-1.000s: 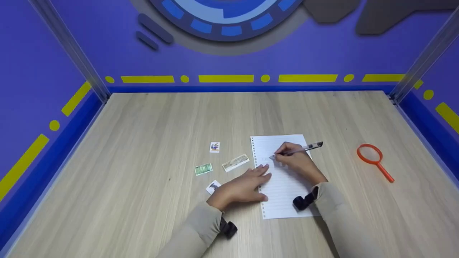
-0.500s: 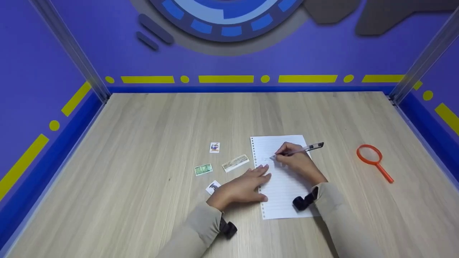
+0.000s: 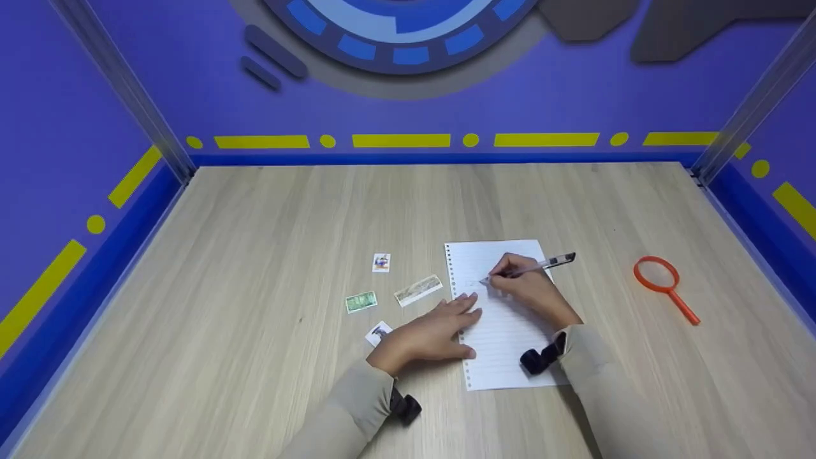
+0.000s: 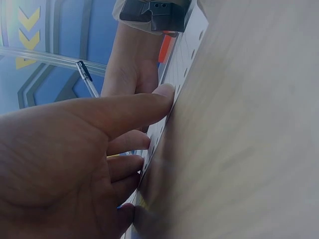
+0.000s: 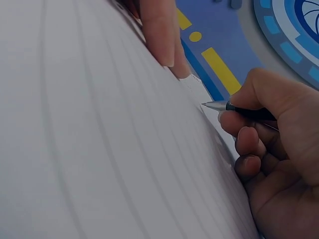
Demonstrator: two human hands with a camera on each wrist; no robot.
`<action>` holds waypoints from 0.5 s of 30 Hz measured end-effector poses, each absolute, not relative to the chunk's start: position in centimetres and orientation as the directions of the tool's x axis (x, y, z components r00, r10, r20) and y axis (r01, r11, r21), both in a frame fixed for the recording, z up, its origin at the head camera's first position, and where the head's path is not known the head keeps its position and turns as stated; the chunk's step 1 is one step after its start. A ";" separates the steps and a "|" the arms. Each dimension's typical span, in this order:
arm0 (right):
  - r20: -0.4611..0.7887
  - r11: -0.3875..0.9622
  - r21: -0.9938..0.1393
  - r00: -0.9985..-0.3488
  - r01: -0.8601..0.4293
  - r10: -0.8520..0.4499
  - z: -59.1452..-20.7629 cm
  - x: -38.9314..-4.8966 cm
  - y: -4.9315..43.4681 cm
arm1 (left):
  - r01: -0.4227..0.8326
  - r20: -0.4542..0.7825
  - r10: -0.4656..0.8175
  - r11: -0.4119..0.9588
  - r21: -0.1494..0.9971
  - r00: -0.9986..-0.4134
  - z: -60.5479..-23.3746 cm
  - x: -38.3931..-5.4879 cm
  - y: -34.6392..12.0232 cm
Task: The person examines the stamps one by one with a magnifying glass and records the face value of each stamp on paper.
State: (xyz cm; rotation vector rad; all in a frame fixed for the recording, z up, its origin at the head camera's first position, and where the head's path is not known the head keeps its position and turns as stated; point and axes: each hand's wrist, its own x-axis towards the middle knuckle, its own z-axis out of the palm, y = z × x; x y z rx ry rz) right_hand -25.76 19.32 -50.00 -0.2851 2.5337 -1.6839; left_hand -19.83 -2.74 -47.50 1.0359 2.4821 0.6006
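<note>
A lined sheet of paper (image 3: 503, 357) with punched holes down its left edge lies on the table. My right hand (image 3: 529, 287) pinches a pen (image 3: 553, 261) between thumb and fingers, its metal tip right at the paper near some faint writing. In the right wrist view the pen tip (image 5: 213, 105) points at the sheet and the other fingers (image 5: 247, 141) curl beneath. With fingers spread, my left hand (image 3: 433, 331) rests on the sheet's left edge. The left wrist view shows its thumb (image 4: 144, 107) on the punched margin.
Left of the sheet lie several small stamps: a figure stamp (image 3: 381, 262), a green stamp (image 3: 361, 301), a long beige stamp (image 3: 418, 290) and one stamp (image 3: 377, 333) partly behind my left wrist. An orange magnifying glass (image 3: 658, 274) lies to the right. Blue panels (image 3: 408, 115) border the table.
</note>
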 end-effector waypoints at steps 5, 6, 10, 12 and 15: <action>0.025 0.410 -0.906 -0.980 -0.107 -0.200 -49.6 -25.5 19.2 | 0.567 -0.183 0.731 0.639 0.520 -0.657 -47.5 -19.8 -2.7; 0.029 0.412 -0.904 -0.978 -0.114 -0.207 -49.2 -25.3 19.1 | 0.567 -0.182 0.732 0.639 0.520 -0.657 -47.5 -19.8 -2.7; 0.033 0.405 -0.905 -0.972 -0.128 -0.234 -47.6 -24.5 18.7 | 0.568 -0.183 0.731 0.640 0.518 -0.657 -47.5 -19.8 -2.7; 0.033 0.406 -0.904 -0.969 -0.133 -0.244 -46.9 -24.0 18.4 | 0.568 -0.183 0.732 0.639 0.518 -0.656 -47.5 -19.8 -2.7; 0.033 0.402 -0.906 -0.970 -0.131 -0.241 -46.7 -23.9 18.4 | 0.569 -0.186 0.730 0.644 0.512 -0.658 -47.4 -19.8 -2.7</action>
